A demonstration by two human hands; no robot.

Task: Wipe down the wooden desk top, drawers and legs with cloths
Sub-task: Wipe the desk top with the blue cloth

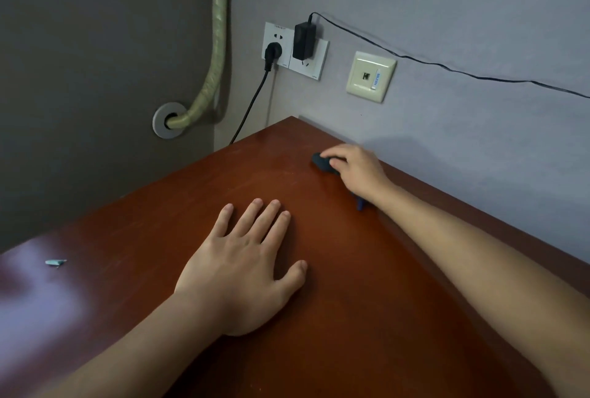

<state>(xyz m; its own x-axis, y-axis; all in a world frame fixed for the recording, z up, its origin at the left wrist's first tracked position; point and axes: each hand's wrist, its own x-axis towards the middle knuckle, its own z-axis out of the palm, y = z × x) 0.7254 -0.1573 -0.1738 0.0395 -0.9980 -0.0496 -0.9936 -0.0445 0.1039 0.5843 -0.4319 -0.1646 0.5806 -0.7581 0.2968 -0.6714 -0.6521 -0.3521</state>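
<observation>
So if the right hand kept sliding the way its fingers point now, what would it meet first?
The right hand, gripping a dark blue cloth, points toward the far corner of the reddish-brown wooden desk top. That stretch looks free; it would likely reach the desk's edge first, though depth is unclear.

- Open desk top (367,286) between left hand (242,266) and right hand (357,167).
- Blocked behind by wall (463,129), touching the far edge.
- Small blue scrap (56,262) lying near the left edge.

One desk (319,317), two hands (left (242,270), right (357,167)) — one dark cloth (322,163), three wall plates (371,76).
</observation>
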